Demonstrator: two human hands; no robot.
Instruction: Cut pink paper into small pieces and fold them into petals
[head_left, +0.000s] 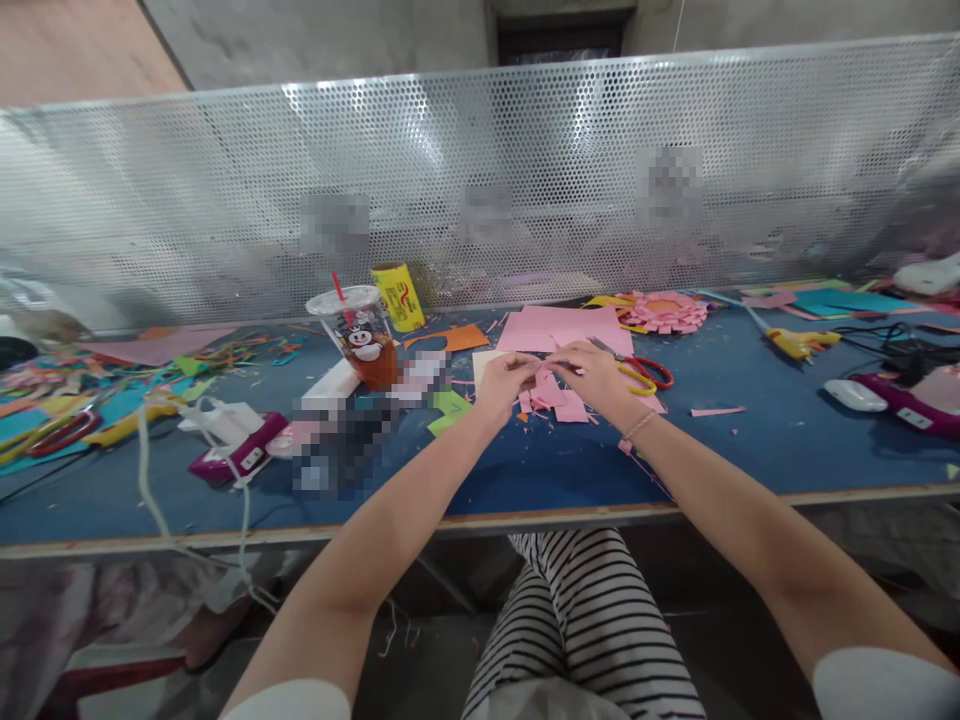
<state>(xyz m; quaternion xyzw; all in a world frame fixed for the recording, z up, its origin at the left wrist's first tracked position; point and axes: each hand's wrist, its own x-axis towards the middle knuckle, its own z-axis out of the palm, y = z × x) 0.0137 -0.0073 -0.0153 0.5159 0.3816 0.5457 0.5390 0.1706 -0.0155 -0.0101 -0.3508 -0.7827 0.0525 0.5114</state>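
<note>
Head view: both hands (551, 378) pinching pink paper (545, 390)

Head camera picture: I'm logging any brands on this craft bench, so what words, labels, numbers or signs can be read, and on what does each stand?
No text can be read.
Plastic cup: a cartoon face print, no legible words.
Yellow tube: a red and dark mark, too small to read.
Purple device: a white label, too small to read.
Perforated metal screen: three patches blurred out, as is one on the blue table.
</note>
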